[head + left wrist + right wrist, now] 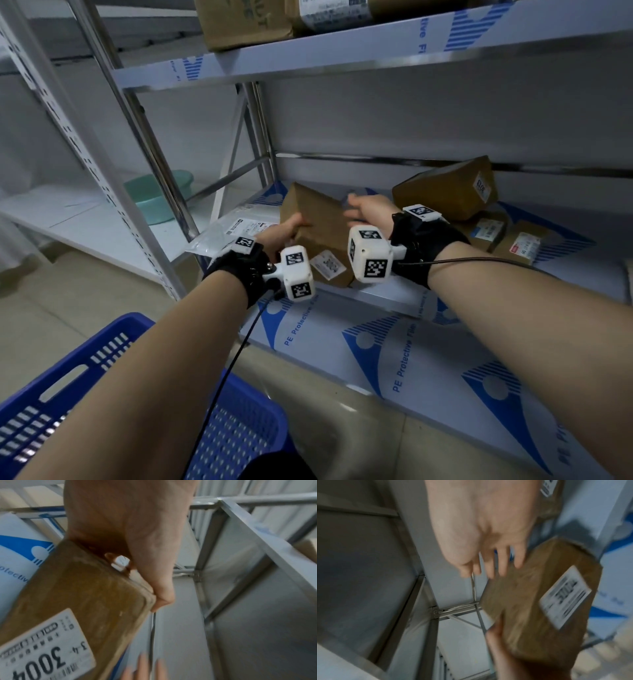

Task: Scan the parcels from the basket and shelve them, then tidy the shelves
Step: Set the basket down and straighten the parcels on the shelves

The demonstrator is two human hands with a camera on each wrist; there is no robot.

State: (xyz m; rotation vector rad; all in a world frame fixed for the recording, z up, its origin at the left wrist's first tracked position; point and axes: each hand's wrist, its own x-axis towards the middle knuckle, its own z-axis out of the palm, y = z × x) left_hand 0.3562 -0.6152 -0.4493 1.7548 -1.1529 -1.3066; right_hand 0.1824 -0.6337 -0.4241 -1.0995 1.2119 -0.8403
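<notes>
While the brown box (317, 226) stands tilted on the middle shelf (387, 298), near its front edge, the entries run as follows.

Head view. Left hand (286, 230): fingers curled round the box's left edge, holding it. Right hand (364, 209): fingers straight and spread, beside the box's upper right side; contact cannot be told. Risk: the box leans on one edge with only one hand gripping it; if that grip slackens before the box lies flat, it may topple forward off the shelf toward the blue basket (113, 346) below. Risk: the spread right hand is close to the heap of boxes (445, 192) to the right, of which the top one lies askew; a knock could bring it down. Contents, middle shelf: the tilted box, a flat white bag (236, 228) to its left, the heap of labelled boxes to its right. Contents, top shelf (342, 58): brown parcels (246, 24). Basket: no parcel shows in the visible part; the arms hide much of it. Neighbouring rack: a green basin (156, 198).

Left wrist view. Left hand (137, 536) grips the box (82, 593) by its corner; white label (46, 647) faces the camera.

Right wrist view. Blurred. Right hand (481, 527) with fingers (503, 563) apart, just beside the box (537, 601); label (565, 600) unreadable.
</notes>
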